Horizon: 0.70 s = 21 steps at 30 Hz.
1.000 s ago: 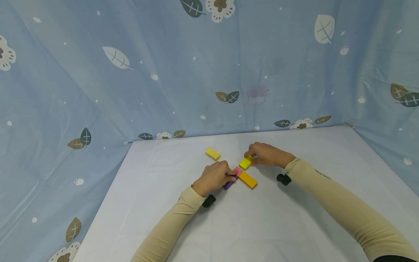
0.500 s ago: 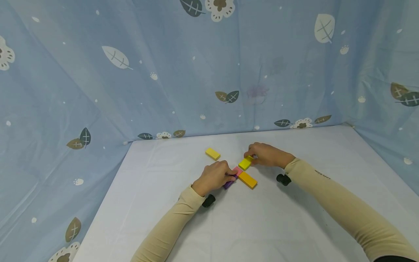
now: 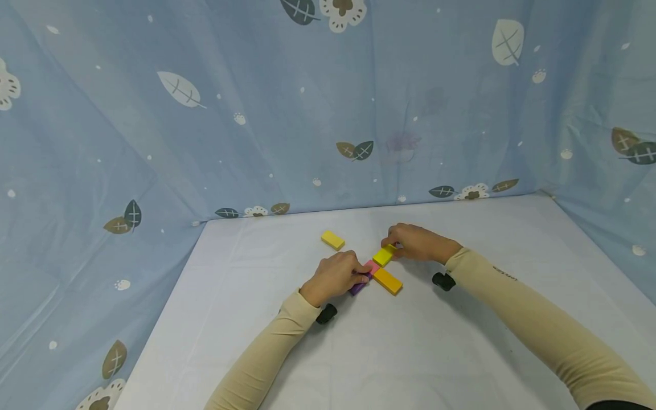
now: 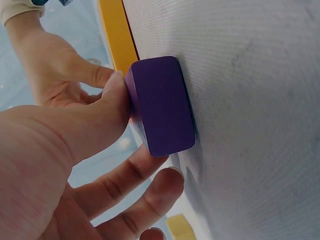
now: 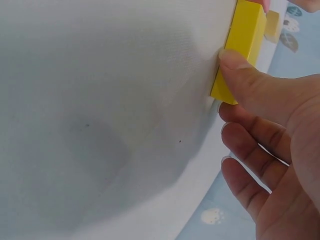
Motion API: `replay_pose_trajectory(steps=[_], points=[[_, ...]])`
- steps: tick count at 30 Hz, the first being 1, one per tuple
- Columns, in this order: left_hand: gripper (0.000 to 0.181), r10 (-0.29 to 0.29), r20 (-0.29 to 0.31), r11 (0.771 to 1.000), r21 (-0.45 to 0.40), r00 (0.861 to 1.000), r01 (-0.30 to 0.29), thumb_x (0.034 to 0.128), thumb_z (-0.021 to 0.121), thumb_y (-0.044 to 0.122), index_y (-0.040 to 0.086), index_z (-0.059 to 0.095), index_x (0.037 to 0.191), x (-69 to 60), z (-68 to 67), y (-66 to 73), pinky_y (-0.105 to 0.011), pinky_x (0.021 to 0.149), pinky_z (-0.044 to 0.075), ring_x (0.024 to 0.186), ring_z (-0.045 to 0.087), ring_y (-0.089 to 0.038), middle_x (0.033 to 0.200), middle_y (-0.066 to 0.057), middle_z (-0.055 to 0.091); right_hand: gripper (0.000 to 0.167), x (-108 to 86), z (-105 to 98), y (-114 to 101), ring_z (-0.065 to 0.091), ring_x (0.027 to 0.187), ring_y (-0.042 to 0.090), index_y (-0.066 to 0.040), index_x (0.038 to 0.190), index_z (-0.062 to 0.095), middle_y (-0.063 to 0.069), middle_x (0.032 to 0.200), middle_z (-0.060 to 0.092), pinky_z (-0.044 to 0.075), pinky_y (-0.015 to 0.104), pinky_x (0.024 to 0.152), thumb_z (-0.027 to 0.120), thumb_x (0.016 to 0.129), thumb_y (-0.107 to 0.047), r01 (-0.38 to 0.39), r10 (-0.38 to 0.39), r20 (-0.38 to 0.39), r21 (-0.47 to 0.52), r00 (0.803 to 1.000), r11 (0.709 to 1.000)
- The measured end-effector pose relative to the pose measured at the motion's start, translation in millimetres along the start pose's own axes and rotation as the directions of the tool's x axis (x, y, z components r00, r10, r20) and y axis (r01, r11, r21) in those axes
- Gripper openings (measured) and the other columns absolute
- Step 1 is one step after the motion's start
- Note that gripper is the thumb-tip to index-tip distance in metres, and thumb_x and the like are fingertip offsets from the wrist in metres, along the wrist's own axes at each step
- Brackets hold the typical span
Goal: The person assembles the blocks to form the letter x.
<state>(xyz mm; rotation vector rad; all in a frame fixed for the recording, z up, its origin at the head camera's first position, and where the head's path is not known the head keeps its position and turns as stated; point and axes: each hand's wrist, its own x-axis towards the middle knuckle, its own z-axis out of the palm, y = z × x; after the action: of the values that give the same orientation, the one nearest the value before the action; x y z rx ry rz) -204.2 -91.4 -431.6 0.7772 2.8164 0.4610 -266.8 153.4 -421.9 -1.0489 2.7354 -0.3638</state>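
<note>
My left hand (image 3: 335, 277) pinches a purple block (image 4: 162, 105) lying on the white table, thumb along one side and fingers at the other. Its index fingertip reaches the pink block (image 3: 372, 267) at the purple block's far end. Beyond that, my right hand (image 3: 416, 242) pinches a bright yellow block (image 5: 246, 37) between thumb and fingers, its near end against or very close to the pink one. An orange block (image 3: 388, 282) extends from the pink block toward the front right. Fingers partly cover the purple and pink blocks in the head view.
A pale yellow block (image 3: 333, 240) lies apart, behind the left hand. The white cloth-covered table (image 3: 435, 353) ends at a blue patterned curtain (image 3: 287, 114) at the back and sides. A black wrist camera (image 3: 326, 314) sits under the left wrist, another black camera (image 3: 443, 281) under the right.
</note>
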Motion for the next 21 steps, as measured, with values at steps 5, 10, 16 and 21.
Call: replay_pose_trajectory(steps=[5,10,16,21], points=[[0.035,0.003,-0.002,1.000,-0.002,1.000,-0.003,0.0946,0.074,0.037,0.028,0.072,0.128,-0.3,-0.4,0.2,-0.026,0.058,0.044,0.071,0.052,-0.009,0.105,0.001,0.073,0.030,0.6,2.4,1.9,0.062,0.100,0.022,-0.014,0.119,0.077,0.003,0.107,0.069,0.056,0.040,0.094,0.082,0.089,-0.017,-0.003,0.003,0.003,0.003,1.000,1.000],[0.035,0.005,-0.003,1.000,-0.005,1.000,-0.005,0.0944,0.075,0.037,0.027,0.072,0.128,-0.6,-0.9,0.9,-0.025,0.057,0.044,0.071,0.052,-0.010,0.104,0.001,0.072,0.027,0.4,2.4,2.0,0.062,0.098,0.022,-0.015,0.117,0.077,0.003,0.105,0.069,0.056,0.040,0.092,0.082,0.090,-0.016,0.020,-0.020,0.003,-0.007,1.000,1.000],[0.035,0.005,-0.002,1.000,0.005,1.000,-0.005,0.0948,0.074,0.036,0.027,0.072,0.128,0.1,-0.9,0.7,-0.025,0.055,0.042,0.069,0.051,-0.010,0.099,0.001,0.071,0.028,-0.3,1.6,-0.3,0.062,0.097,0.021,-0.014,0.117,0.077,0.003,0.105,0.069,0.056,0.039,0.092,0.081,0.090,-0.015,0.011,-0.011,0.009,0.012,1.000,1.000],[0.035,0.006,-0.003,1.000,0.010,1.000,-0.006,0.0949,0.074,0.036,0.027,0.072,0.128,-0.1,-0.8,0.7,-0.025,0.055,0.042,0.067,0.050,-0.010,0.098,0.001,0.071,0.030,-0.9,1.6,-2.2,0.061,0.095,0.021,-0.012,0.119,0.077,0.004,0.106,0.069,0.055,0.038,0.091,0.081,0.090,-0.014,0.003,-0.003,0.010,0.034,1.000,0.999]])
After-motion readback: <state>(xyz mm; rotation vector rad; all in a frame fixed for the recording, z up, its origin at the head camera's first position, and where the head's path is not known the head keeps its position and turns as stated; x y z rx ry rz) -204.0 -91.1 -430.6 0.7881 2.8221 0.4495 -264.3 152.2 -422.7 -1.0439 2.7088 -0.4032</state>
